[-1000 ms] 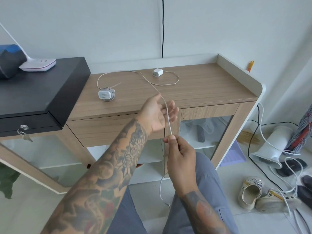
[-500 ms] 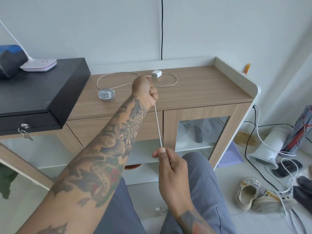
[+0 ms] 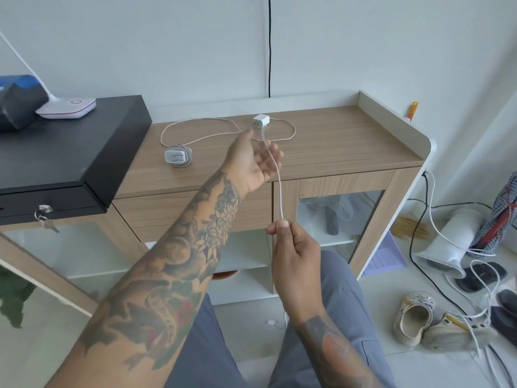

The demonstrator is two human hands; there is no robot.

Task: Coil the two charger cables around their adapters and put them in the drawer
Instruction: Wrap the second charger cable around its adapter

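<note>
The right hand (image 3: pixel 296 249) pinches the thin white charger cable (image 3: pixel 277 180) taut while the left hand (image 3: pixel 251 161), fingers loosely spread, guides it toward the small white cube adapter (image 3: pixel 260 120) for coiling.

Wood cabinet (image 3: pixel 335 141), white wall (image 3: pixel 363 37).

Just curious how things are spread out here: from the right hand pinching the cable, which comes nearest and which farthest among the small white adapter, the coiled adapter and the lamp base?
From the right hand:
1. small white adapter, up at the back of the wooden top.
2. coiled adapter, farther left on the top.
3. lamp base, far left on the black box.
</note>
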